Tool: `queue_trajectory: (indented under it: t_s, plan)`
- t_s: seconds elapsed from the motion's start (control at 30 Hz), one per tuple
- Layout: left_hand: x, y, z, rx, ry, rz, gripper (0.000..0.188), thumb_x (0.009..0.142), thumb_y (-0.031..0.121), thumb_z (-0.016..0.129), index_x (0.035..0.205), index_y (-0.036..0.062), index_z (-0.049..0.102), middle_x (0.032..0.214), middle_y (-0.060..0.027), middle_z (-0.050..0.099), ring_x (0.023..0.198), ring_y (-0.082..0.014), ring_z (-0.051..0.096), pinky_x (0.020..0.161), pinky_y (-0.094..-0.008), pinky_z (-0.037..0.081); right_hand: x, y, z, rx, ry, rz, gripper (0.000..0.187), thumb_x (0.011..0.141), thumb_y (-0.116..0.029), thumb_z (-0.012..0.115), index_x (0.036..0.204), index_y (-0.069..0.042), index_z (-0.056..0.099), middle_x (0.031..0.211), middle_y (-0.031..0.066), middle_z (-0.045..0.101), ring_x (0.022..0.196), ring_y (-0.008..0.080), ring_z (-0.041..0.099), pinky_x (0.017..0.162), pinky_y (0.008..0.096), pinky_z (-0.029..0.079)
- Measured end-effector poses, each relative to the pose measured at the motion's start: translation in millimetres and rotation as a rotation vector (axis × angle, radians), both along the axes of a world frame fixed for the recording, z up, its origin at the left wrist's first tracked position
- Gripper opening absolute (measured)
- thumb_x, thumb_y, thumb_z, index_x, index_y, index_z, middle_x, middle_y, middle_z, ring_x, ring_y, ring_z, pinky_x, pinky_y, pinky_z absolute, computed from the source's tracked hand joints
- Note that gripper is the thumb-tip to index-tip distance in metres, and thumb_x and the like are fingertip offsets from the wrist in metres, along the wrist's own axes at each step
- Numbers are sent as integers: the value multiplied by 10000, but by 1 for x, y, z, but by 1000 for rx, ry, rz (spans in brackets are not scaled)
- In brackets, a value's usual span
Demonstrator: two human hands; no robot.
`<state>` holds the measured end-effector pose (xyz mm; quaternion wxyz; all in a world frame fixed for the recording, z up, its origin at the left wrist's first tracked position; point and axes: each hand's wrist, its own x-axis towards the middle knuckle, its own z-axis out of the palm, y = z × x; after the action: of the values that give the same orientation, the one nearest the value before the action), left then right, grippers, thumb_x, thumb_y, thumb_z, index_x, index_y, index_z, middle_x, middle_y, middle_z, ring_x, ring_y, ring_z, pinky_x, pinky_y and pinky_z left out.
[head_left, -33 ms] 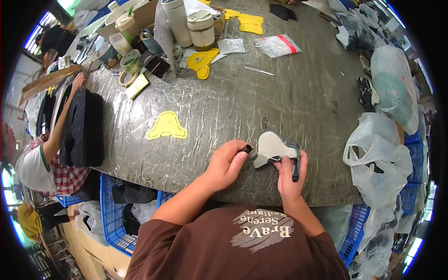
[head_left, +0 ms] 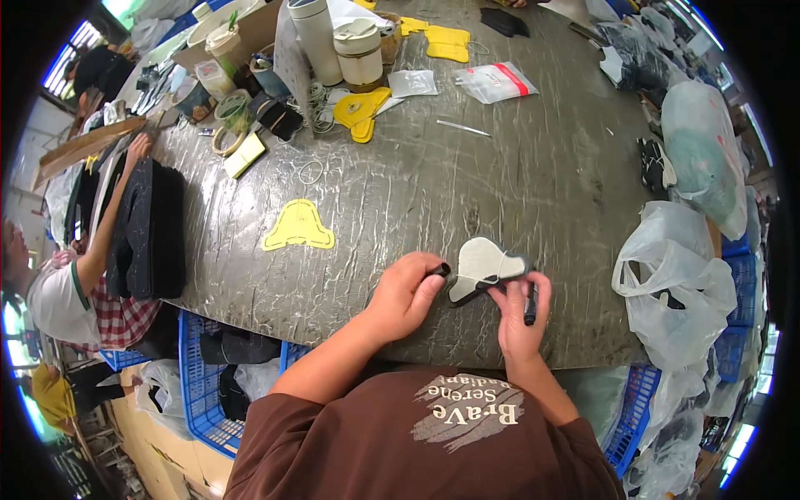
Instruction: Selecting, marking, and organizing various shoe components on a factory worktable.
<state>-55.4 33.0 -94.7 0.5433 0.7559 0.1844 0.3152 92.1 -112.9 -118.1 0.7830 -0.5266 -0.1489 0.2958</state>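
My left hand (head_left: 404, 293) pinches a black marker cap (head_left: 440, 270) between thumb and finger, its open end facing right. My right hand (head_left: 522, 315) grips a black marker (head_left: 531, 305), which points down along the fingers. The same hand holds a stack of cut pieces (head_left: 482, 260), off-white on top and dark at the edges, with a thin band around it. The stack's left tip comes close to the left hand. To the left, a yellow pattern piece (head_left: 298, 225) with dashed edge marks lies flat on the dark table (head_left: 383, 200).
Further off are a yellow template (head_left: 362, 112), a white pen (head_left: 463, 127), a plastic packet (head_left: 497, 82) and a lidded cup (head_left: 358, 52). Plastic bags (head_left: 677, 283) crowd the right edge. At far left a person's arm rests by a black fabric stack (head_left: 147, 227). Blue crates (head_left: 197, 392) stand below.
The stack of cut pieces has shifted slightly left and down and tilted in my right hand, showing more of its dark near edge. My left hand has barely moved.
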Motion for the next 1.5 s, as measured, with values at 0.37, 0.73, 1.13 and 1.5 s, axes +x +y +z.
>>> queue_trajectory:
  t_s: [0.37, 0.73, 1.13, 1.5]
  plan:
    - [31, -33, 1, 561, 177, -211, 269, 774, 193, 651, 886, -33, 558, 1178, -211, 516, 1131, -363, 467, 945, -442, 395, 66, 8, 28, -123, -750, 166, 117, 850, -72, 533, 913, 18, 574, 975, 111, 512, 746, 149, 547, 653, 273, 464]
    - [39, -39, -21, 632, 280, -245, 318, 771, 233, 650, 924, -37, 579, 1190, -175, 526, 1185, -333, 446, 989, -462, 349, 77, 36, 1, -293, -815, 343, 100, 706, -12, 685, 753, -11, 597, 728, 70, 622, 655, 141, 582, 589, 266, 452]
    - [40, -39, -20, 604, 279, -245, 316, 769, 227, 652, 923, -39, 578, 1177, -174, 532, 1174, -329, 456, 984, -462, 348, 79, 35, -3, -227, -863, 358, 105, 698, -11, 683, 722, -12, 581, 683, 67, 589, 603, 141, 551, 558, 267, 435]
    - [40, -38, -20, 601, 273, -239, 305, 773, 227, 649, 911, -36, 577, 1167, -172, 533, 1165, -327, 464, 978, -460, 352, 78, 36, -2, -231, -864, 296, 90, 719, 4, 658, 732, -10, 570, 683, 59, 572, 601, 130, 533, 546, 258, 414]
